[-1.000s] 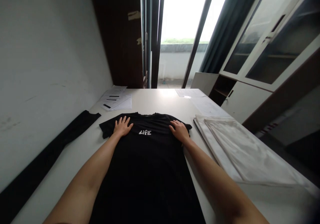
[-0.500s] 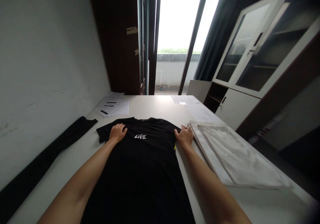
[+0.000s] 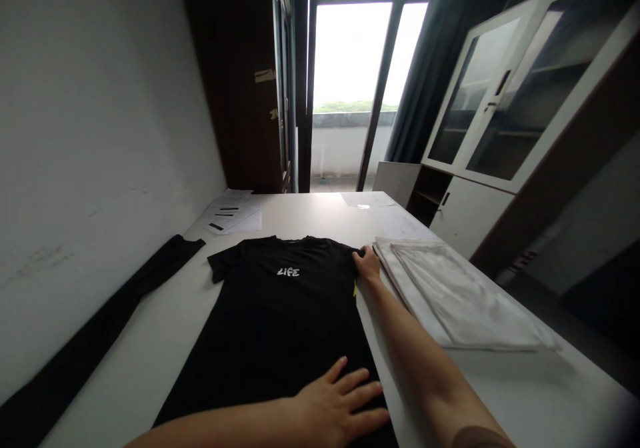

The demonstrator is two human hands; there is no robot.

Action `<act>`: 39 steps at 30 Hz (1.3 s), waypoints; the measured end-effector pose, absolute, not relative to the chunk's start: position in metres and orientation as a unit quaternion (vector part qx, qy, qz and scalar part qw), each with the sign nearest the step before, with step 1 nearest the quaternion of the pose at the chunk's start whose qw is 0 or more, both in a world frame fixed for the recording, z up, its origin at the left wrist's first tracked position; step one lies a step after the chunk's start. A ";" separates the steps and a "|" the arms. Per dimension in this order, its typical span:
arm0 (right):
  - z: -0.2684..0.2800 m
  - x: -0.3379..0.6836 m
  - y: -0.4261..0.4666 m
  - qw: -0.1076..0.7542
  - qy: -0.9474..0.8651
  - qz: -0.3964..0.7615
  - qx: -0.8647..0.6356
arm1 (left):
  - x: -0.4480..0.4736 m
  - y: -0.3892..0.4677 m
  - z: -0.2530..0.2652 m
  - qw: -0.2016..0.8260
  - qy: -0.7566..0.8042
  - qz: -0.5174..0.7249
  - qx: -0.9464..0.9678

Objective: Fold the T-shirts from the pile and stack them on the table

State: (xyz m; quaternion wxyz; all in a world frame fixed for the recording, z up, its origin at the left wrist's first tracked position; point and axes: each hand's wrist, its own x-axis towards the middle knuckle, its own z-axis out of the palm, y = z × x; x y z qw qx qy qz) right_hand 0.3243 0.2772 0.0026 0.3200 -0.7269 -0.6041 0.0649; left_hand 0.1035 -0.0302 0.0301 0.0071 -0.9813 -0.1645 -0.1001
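A black T-shirt (image 3: 280, 328) with small white lettering on its chest lies spread on the white table (image 3: 310, 211), collar away from me. My left hand (image 3: 343, 401) reaches across its lower part, fingers spread, over the right edge near the hem. At the far right, my right hand (image 3: 369, 263) has its fingers closed on the shirt's sleeve, thumb on the near side. A bit of yellow shows at the shirt's right side, just below that hand.
Folded white cloth (image 3: 460, 301) lies on the table to the right. A long black garment (image 3: 115, 321) stretches along the left wall. Printed papers (image 3: 233, 213) lie at the back left, and more sheets (image 3: 400, 221) at the back right. White cabinets (image 3: 475, 201) stand beyond the table.
My left hand has left the shirt's left shoulder and crossed over to its lower right side. My right hand stays at the right sleeve, its fingers now closed on it.
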 end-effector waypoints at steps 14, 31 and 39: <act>0.013 0.321 0.273 0.453 -0.612 0.210 -0.614 | 0.142 -0.087 0.034 0.044 -0.222 -0.122 -0.966; 0.023 0.332 0.260 0.294 -0.561 0.155 -0.758 | 0.135 -0.105 0.059 -0.120 -0.208 -0.096 -0.966; 0.015 0.346 0.271 0.342 -0.585 0.184 -0.712 | 0.133 -0.104 0.050 -0.161 -0.224 -0.153 -0.949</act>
